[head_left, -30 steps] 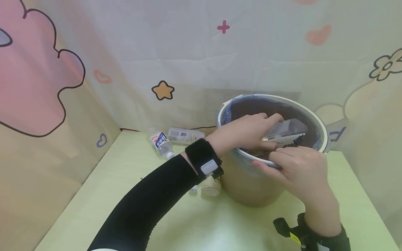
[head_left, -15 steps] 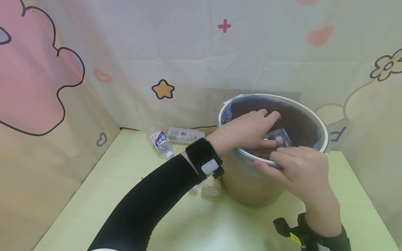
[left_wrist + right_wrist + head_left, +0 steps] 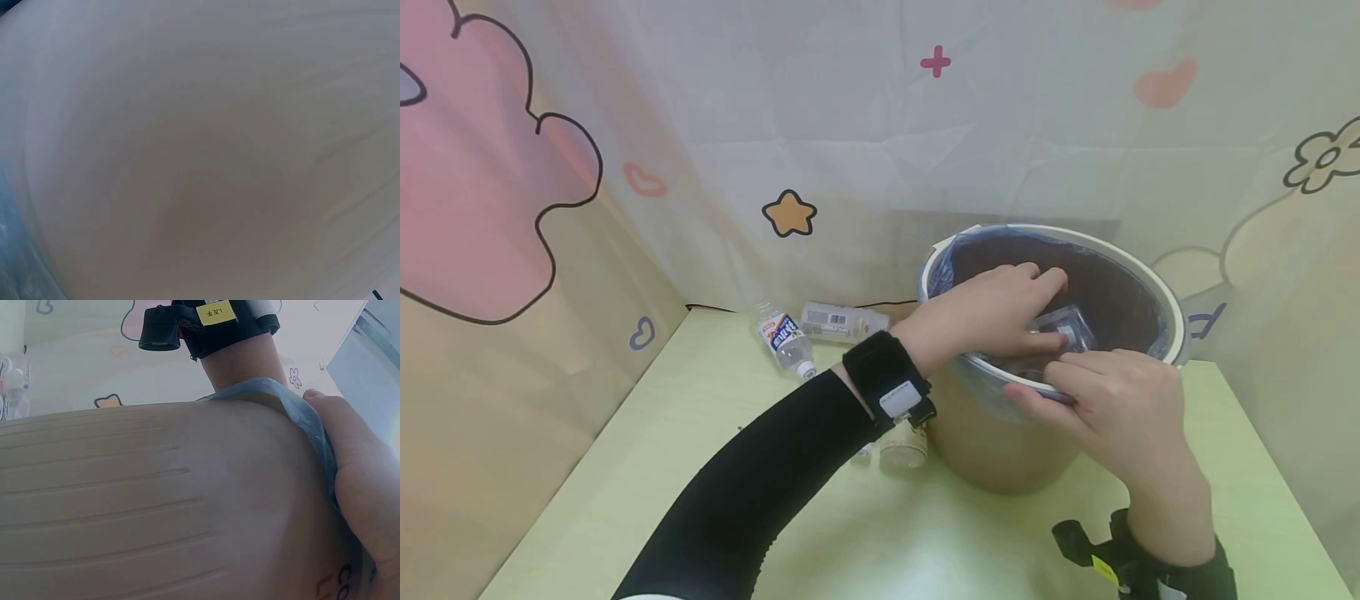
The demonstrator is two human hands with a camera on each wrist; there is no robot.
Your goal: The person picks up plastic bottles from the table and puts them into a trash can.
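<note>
A brown bin (image 3: 1000, 442) with a white rim and a thin bluish liner (image 3: 942, 271) stands on the table. Over its mouth my left hand (image 3: 992, 312) reaches in, thumb and fingers spread apart, nothing between them. Below the fingers a clear plastic container (image 3: 1075, 329) lies inside the bin, partly covered by the hand. My right hand (image 3: 1112, 408) grips the near rim, thumb outside over the liner. Its thumb (image 3: 340, 428) shows against the liner in the right wrist view. The bin's ribbed outer wall (image 3: 206, 125) fills the left wrist view.
Left of the bin lie a clear labelled bottle (image 3: 785, 337) and a pale bottle (image 3: 842, 322) with a barcode. Nearer, a beige-looking container (image 3: 904, 447) is partly hidden behind the left wrist. A printed cloth backdrop (image 3: 850, 108) closes off the back and sides.
The clear container with a dark-and-white label has left the spot by my left hand and dropped deeper into the bin. Both hands have stayed nearly in place.
</note>
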